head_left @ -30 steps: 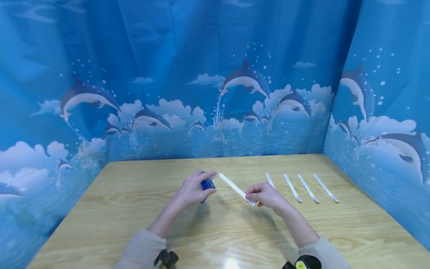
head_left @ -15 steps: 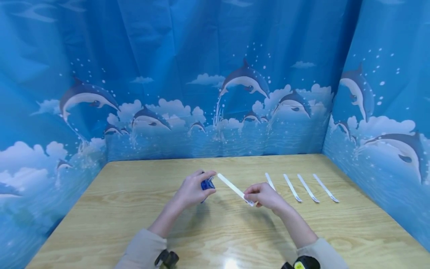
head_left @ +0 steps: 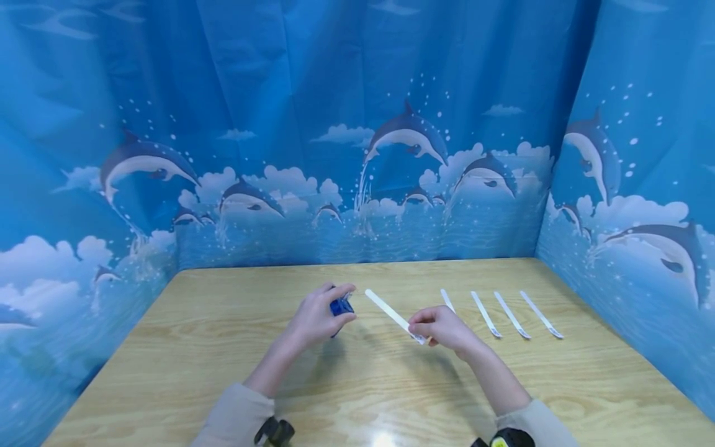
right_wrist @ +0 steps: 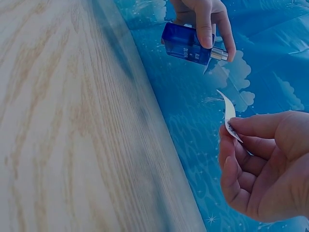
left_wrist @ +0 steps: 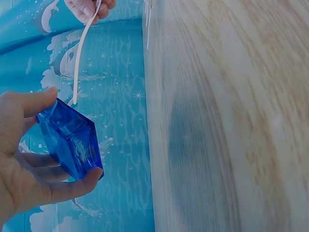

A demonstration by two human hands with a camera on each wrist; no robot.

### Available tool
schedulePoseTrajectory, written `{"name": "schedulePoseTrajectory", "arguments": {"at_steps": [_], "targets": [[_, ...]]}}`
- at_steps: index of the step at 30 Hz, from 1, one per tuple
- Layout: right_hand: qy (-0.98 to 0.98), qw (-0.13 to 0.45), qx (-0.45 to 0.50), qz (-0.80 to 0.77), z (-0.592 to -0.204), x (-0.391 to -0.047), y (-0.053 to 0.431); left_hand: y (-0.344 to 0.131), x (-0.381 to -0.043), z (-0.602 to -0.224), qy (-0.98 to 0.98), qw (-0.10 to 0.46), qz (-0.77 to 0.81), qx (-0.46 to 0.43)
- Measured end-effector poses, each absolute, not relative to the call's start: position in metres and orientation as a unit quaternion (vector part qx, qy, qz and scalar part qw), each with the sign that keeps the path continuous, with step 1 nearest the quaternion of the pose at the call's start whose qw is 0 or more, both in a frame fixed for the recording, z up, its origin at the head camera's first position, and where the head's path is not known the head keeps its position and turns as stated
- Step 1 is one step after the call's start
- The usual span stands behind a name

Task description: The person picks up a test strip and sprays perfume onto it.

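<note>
My left hand (head_left: pixel 318 316) grips a blue glass perfume bottle (head_left: pixel 341 305) above the table. In the right wrist view, the index fingertip rests on its silver spray nozzle (right_wrist: pixel 218 53), and the bottle (right_wrist: pixel 186 43) lies tilted onto its side. My right hand (head_left: pixel 444 329) pinches the printed end of a white paper test strip (head_left: pixel 385 307) between thumb and fingers. The strip's free end points up and left toward the nozzle, with a small gap between them. In the left wrist view the strip (left_wrist: pixel 78 63) looks slightly bent.
Several more white strips lie in a row on the right of the wooden table (head_left: pixel 223 347), such as the rightmost strip (head_left: pixel 540 313). My right hand partly covers the nearest strip (head_left: pixel 447 300). A blue dolphin-print curtain (head_left: pixel 313 124) stands behind the table.
My left hand and the perfume bottle have shifted slightly left. The test strip's tip has moved a little right over the last half second, so the gap is slightly wider.
</note>
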State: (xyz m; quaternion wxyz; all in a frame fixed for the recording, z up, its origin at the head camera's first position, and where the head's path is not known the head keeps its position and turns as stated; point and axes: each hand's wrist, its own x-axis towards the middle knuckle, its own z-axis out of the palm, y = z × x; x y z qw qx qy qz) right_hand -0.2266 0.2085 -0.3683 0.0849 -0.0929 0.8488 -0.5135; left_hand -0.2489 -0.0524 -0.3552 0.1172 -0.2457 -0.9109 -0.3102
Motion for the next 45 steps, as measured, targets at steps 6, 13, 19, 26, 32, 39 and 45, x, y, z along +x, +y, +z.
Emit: {"name": "schedulePoseTrajectory", "arguments": {"at_steps": [6,13,19,26,32,39,45], "targets": [[0.848,0.085,-0.090,-0.515,-0.369,-0.226,0.209,-0.054,-0.249,-0.357,-0.909,0.126,-0.319,-0.237],[0.850,0.082,-0.086,-0.513,-0.371,-0.227,0.210,-0.057,-0.249,-0.358,-0.904,0.129,-0.338,-0.229],[0.850,0.084,-0.080,-0.514,-0.371,-0.226,0.211,-0.060,-0.249,-0.359,-0.903,0.128,-0.348,-0.216],[0.838,0.090,-0.086,-0.532,-0.373,-0.225,0.215,-0.068,-0.250,-0.361,-0.898,0.134,-0.366,-0.205],[0.839,0.090,-0.077,-0.532,-0.373,-0.226,0.220,-0.075,-0.251,-0.360,-0.902,0.113,-0.384,-0.160],[0.839,0.086,-0.070,-0.533,-0.374,-0.228,0.225,-0.085,-0.251,-0.359,-0.907,0.094,-0.401,-0.094],[0.840,0.082,-0.061,-0.533,-0.377,-0.231,0.231,-0.100,-0.251,-0.360,-0.903,0.100,-0.408,-0.085]]}}
